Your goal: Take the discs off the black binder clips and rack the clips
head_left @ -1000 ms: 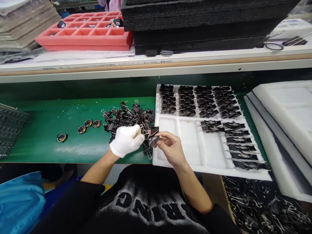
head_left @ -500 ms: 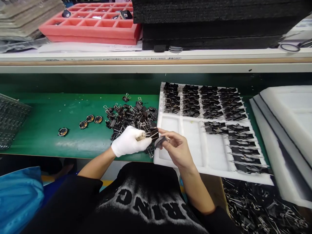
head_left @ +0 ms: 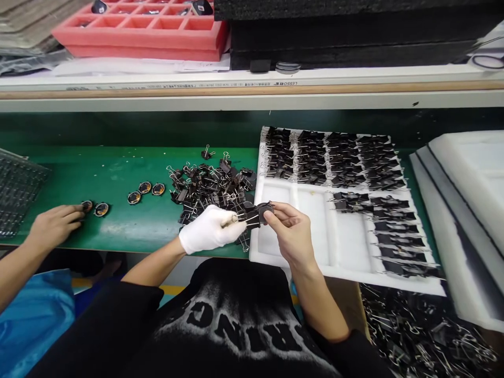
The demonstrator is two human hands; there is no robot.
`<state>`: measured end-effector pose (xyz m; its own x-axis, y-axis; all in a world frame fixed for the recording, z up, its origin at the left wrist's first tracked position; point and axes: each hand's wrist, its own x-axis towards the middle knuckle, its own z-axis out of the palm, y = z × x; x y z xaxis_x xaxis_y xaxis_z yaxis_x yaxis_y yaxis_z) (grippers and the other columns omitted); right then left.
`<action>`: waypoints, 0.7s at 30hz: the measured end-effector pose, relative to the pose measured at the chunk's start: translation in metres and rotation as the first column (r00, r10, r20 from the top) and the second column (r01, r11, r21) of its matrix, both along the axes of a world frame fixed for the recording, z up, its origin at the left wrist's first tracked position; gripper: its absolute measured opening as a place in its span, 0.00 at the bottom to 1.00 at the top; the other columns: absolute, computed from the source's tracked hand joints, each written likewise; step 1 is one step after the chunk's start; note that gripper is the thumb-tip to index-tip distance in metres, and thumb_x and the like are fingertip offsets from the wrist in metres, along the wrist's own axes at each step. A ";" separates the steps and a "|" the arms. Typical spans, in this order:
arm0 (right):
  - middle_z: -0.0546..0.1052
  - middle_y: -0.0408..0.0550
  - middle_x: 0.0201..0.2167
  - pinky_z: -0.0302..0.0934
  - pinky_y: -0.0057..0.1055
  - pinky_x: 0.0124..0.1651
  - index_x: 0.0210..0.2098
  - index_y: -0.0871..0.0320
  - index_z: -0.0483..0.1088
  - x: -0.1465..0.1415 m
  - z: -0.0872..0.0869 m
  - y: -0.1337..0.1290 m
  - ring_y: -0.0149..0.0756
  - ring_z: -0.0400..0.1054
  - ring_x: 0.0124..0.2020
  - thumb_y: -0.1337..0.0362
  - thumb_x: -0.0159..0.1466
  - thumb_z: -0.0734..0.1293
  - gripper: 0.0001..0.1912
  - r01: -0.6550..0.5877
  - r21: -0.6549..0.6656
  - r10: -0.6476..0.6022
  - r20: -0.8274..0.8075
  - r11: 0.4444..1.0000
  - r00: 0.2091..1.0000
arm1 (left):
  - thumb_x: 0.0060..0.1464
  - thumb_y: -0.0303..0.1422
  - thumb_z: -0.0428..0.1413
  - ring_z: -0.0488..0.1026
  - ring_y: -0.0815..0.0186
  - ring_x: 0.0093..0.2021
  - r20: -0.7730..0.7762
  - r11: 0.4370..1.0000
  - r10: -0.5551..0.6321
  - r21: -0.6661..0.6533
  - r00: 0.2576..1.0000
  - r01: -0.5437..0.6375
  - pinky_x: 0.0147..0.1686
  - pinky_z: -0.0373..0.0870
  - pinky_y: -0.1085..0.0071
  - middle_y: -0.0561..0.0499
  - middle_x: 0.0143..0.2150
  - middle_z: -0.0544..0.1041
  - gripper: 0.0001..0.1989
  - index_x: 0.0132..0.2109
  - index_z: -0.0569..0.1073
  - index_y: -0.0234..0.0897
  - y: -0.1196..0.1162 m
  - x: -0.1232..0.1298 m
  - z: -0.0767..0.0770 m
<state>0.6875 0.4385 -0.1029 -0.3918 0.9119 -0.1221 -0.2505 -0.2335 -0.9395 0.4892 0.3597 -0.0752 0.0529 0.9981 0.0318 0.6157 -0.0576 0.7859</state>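
My left hand (head_left: 212,229), in a white glove, is closed on the wire handles of a black binder clip (head_left: 252,218). Bare and closed, my right hand (head_left: 293,226) pinches a small round dark part (head_left: 266,212) against the clip's mouth. Whether the clip's jaws have closed on that part I cannot tell. Behind my left hand lies a heap of black binder clips (head_left: 212,184) on the green bench. Under and beside my right hand is a white foam tray (head_left: 315,252), with rows of clipped dark parts (head_left: 311,157) in its far and right compartments.
At far left a co-worker's hand (head_left: 55,226) touches one of several small round parts (head_left: 134,197). A clear ridged tray (head_left: 19,189) lies beyond it. White foam trays (head_left: 464,210) lean at right, above a box of clips (head_left: 425,336). A shelf (head_left: 236,102) crosses the back.
My right hand has brought the round part up against the binder clip in my left hand. The co-worker's hand has come in from the left with another round part beneath its fingers.
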 end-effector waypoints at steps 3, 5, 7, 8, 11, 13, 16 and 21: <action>0.86 0.47 0.36 0.77 0.38 0.45 0.40 0.54 0.82 -0.001 -0.002 -0.001 0.40 0.81 0.38 0.57 0.56 0.82 0.15 0.014 -0.013 -0.014 0.017 1.000 1.000 | 0.63 0.36 0.53 0.57 0.75 0.21 0.014 0.997 0.018 -0.071 1.000 -0.017 0.23 0.53 0.73 0.59 0.18 0.62 0.21 0.22 0.61 0.36 0.001 0.003 -0.004; 0.86 0.49 0.37 0.77 0.39 0.46 0.40 0.55 0.81 -0.003 -0.004 -0.001 0.42 0.81 0.39 0.55 0.55 0.82 0.16 0.037 -0.025 -0.036 0.023 0.999 0.999 | 0.64 0.37 0.52 0.60 0.74 0.21 0.038 0.993 0.039 -0.109 0.999 -0.035 0.24 0.55 0.72 0.58 0.19 0.65 0.21 0.22 0.64 0.36 0.000 0.006 -0.006; 0.86 0.50 0.37 0.77 0.40 0.47 0.40 0.55 0.81 -0.003 -0.006 -0.002 0.43 0.81 0.40 0.55 0.55 0.82 0.17 0.057 -0.037 -0.056 0.020 0.998 0.998 | 0.65 0.38 0.51 0.61 0.74 0.21 0.050 0.989 0.056 -0.137 0.997 -0.049 0.24 0.56 0.72 0.58 0.19 0.66 0.22 0.22 0.65 0.36 -0.001 0.009 -0.005; 0.86 0.50 0.37 0.76 0.40 0.47 0.40 0.55 0.81 -0.003 -0.006 -0.001 0.43 0.81 0.40 0.55 0.55 0.82 0.17 0.062 -0.045 -0.062 0.017 0.997 0.998 | 0.64 0.39 0.52 0.61 0.74 0.21 0.043 0.987 0.052 -0.153 0.998 -0.045 0.24 0.56 0.72 0.58 0.19 0.66 0.22 0.22 0.66 0.36 -0.001 0.009 -0.002; 0.85 0.49 0.35 0.76 0.39 0.46 0.39 0.55 0.80 -0.001 -0.005 0.003 0.41 0.80 0.39 0.55 0.53 0.83 0.19 0.074 -0.092 -0.075 -0.012 0.993 0.997 | 0.64 0.39 0.52 0.64 0.72 0.23 -0.017 0.979 -0.021 -0.205 1.000 0.017 0.26 0.59 0.73 0.57 0.21 0.70 0.20 0.25 0.71 0.37 0.009 -0.004 0.014; 0.83 0.45 0.36 0.76 0.37 0.43 0.38 0.54 0.79 0.001 -0.001 0.007 0.38 0.79 0.38 0.54 0.52 0.83 0.19 0.090 -0.151 -0.103 -0.081 0.984 0.991 | 0.67 0.40 0.48 0.69 0.70 0.27 -0.097 0.989 0.016 -0.147 0.995 -0.030 0.31 0.65 0.73 0.54 0.27 0.76 0.19 0.32 0.77 0.36 0.032 -0.029 0.026; 0.80 0.41 0.37 0.74 0.31 0.37 0.41 0.52 0.77 0.001 0.004 0.012 0.34 0.78 0.36 0.54 0.52 0.83 0.21 0.078 -0.271 -0.132 -0.184 0.959 0.974 | 0.70 0.43 0.43 0.75 0.63 0.39 -0.364 0.955 0.297 0.105 0.883 -0.277 0.43 0.69 0.69 0.46 0.42 0.81 0.23 0.52 0.79 0.36 0.091 -0.083 0.028; 0.78 0.40 0.32 0.70 0.26 0.32 0.38 0.54 0.75 -0.001 0.006 0.012 0.30 0.75 0.32 0.55 0.49 0.84 0.23 0.048 -0.471 -0.168 -0.215 0.881 0.962 | 0.62 0.49 0.53 0.75 0.52 0.48 -0.738 0.924 0.035 -0.232 0.674 -0.303 0.47 0.68 0.64 0.40 0.53 0.80 0.26 0.59 0.77 0.39 0.175 -0.167 -0.002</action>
